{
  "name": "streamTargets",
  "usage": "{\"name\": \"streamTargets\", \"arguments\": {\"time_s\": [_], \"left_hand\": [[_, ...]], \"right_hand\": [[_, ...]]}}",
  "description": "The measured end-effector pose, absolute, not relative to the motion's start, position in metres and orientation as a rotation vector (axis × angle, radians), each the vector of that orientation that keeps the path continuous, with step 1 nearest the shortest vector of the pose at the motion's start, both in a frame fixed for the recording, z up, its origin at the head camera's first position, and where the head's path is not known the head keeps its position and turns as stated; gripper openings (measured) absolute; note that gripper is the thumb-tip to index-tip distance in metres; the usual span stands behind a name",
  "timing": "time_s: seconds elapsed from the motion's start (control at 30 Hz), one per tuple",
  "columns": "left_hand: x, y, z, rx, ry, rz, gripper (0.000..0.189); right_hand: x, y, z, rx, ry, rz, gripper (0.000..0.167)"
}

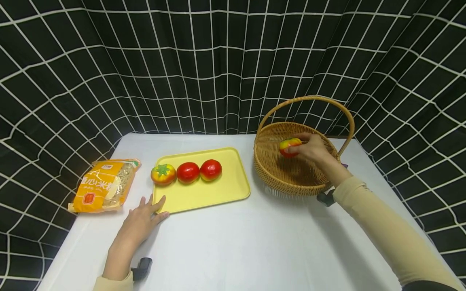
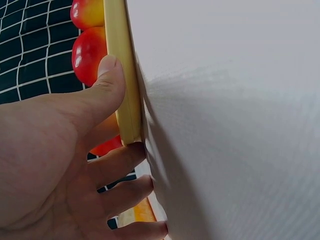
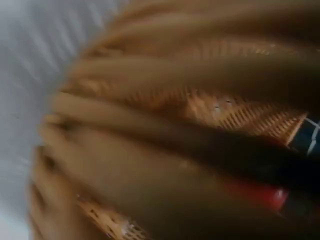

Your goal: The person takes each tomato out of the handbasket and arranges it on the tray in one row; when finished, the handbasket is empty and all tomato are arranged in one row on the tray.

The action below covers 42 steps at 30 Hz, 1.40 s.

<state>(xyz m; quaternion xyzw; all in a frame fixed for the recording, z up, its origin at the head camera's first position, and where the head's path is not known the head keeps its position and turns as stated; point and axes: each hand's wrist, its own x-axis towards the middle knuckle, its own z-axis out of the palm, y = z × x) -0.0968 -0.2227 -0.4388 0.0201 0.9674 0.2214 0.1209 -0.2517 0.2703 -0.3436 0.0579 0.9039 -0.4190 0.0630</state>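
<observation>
My right hand [image 1: 311, 147] pinches a red-and-yellow tomato [image 1: 289, 148] between thumb and fingers, inside the round wicker basket [image 1: 273, 178]. The right wrist view is blurred; a patch of the red fruit [image 3: 260, 194] and the woven cane [image 3: 240, 112] show there. At the near left corner of the yellow tray [image 1: 214, 201], my left hand [image 1: 140, 222] rests with fingers spread. Its thumb [image 2: 111, 82] lies along the tray's wall [image 2: 125, 65] in the left wrist view. On the tray sit a tomato with a green star-shaped top [image 1: 163, 174] and two glossy red ones [image 1: 188, 172].
An orange-and-clear food packet [image 1: 105, 186] lies left of the tray on the white tabletop [image 1: 233, 242]. Above the basket arches its tall handle [image 1: 306, 98]. A black cloth with white grid lines [image 1: 204, 64] encloses the back and sides.
</observation>
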Motion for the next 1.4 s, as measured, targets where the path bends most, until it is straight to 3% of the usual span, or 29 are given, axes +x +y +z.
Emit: {"name": "streamTargets", "arguments": {"time_s": [0.73, 1.1, 1.4], "left_hand": [[-0.097, -0.225, -0.440, 0.046, 2.809, 0.692, 0.068], [-0.097, -0.225, -0.441, 0.039, 2.812, 0.687, 0.069], [-0.097, -0.225, -0.439, 0.037, 2.810, 0.686, 0.068]], "right_hand": [[-0.216, 0.203, -0.300, 0.095, 2.625, -1.393, 0.072], [-0.208, 0.172, -0.311, -0.062, 2.631, -1.498, 0.066], [-0.206, 0.136, -0.330, -0.012, 2.591, -1.637, 0.071]]}}
